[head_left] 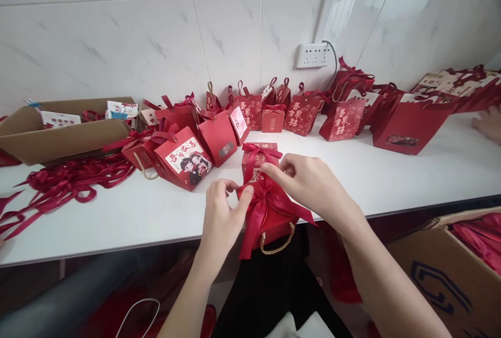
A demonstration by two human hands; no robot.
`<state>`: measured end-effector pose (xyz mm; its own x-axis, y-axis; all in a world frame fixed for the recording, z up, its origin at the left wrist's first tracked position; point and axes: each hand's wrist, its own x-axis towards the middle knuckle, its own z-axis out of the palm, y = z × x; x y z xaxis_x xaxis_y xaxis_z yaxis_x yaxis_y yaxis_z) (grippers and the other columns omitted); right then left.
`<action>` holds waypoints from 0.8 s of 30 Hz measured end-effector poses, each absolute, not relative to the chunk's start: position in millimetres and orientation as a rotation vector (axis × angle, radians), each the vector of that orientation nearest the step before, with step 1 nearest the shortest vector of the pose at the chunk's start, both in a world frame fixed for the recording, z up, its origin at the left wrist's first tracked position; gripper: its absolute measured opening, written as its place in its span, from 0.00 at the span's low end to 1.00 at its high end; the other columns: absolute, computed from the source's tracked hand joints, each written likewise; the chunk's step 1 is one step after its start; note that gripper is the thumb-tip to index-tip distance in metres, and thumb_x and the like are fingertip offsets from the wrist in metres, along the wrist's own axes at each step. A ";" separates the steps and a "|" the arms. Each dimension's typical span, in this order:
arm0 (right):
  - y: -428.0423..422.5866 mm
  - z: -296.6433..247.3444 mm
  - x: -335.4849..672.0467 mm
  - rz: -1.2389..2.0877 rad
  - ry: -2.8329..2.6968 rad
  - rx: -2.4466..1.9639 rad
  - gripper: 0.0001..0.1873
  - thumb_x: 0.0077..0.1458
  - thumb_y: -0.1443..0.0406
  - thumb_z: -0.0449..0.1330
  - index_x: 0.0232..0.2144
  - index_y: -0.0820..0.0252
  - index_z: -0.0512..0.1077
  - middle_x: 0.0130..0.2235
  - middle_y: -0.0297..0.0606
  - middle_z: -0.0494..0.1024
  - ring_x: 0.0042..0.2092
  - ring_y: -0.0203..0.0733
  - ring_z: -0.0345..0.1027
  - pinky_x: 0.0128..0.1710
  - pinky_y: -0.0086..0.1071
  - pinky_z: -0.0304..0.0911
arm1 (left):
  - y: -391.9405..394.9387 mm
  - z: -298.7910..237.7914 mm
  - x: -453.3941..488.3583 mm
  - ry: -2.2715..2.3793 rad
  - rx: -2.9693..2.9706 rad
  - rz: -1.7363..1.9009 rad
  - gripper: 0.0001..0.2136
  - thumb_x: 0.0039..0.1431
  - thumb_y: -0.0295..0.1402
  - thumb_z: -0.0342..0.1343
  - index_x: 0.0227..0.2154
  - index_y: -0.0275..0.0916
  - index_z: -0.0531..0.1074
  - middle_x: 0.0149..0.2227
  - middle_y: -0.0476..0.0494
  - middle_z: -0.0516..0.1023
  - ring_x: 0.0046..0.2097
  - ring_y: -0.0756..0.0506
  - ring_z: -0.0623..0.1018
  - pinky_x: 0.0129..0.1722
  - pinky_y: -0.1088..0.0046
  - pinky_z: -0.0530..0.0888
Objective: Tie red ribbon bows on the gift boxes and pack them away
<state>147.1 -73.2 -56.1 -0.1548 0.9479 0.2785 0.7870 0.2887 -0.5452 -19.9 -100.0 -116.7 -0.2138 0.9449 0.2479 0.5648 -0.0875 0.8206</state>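
Red box [274, 221] held by left hand [221, 219], right hand [310, 182].

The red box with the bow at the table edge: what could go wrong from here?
1. The red box sits at the front edge of the table, seemingly partly over it; a pull by the left hand or right hand on the bow might tip it off.
2. The small box stands close behind; the right hand might knock it.
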 end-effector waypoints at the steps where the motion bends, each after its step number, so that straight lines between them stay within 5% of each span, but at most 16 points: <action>1: -66.3 -54.9 140.6 0.343 -2.060 -1.570 0.26 0.54 0.46 0.51 0.16 0.58 0.61 0.18 0.34 0.67 0.21 0.35 0.57 0.23 0.29 0.49 | -102.4 -114.7 -20.2 1.791 1.628 1.167 0.14 0.56 0.47 0.50 0.27 0.41 0.63 0.31 0.48 0.68 0.37 0.45 0.69 0.39 0.68 0.65; 10: -56.1 -74.9 141.2 0.558 -2.188 -1.451 0.15 0.54 0.62 0.52 0.17 0.58 0.61 0.20 0.32 0.67 0.22 0.34 0.57 0.24 0.29 0.49 | -110.1 -107.0 -16.9 1.706 1.602 0.998 0.14 0.58 0.42 0.50 0.22 0.40 0.59 0.23 0.54 0.64 0.26 0.51 0.65 0.29 0.74 0.62; 17: -88.3 -105.1 158.5 1.046 -1.579 -1.283 0.15 0.53 0.56 0.57 0.23 0.61 0.68 0.25 0.33 0.71 0.28 0.35 0.61 0.28 0.28 0.57 | -111.6 -116.6 -11.8 1.610 1.370 1.171 0.14 0.59 0.43 0.49 0.23 0.40 0.59 0.22 0.55 0.61 0.26 0.51 0.63 0.27 0.77 0.61; 24: -104.5 -134.7 149.4 1.352 -1.017 -1.048 0.20 0.45 0.56 0.66 0.19 0.60 0.61 0.22 0.29 0.63 0.24 0.31 0.55 0.24 0.26 0.55 | -114.4 -125.2 -3.4 1.631 1.256 1.287 0.14 0.60 0.41 0.47 0.22 0.41 0.57 0.22 0.54 0.58 0.25 0.51 0.62 0.25 0.77 0.60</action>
<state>149.4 -104.5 -134.7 -0.0168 0.9992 -0.0369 -0.2419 -0.0399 -0.9695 -3.4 -114.4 -125.2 -0.2856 0.9574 0.0417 0.2633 0.0366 0.9640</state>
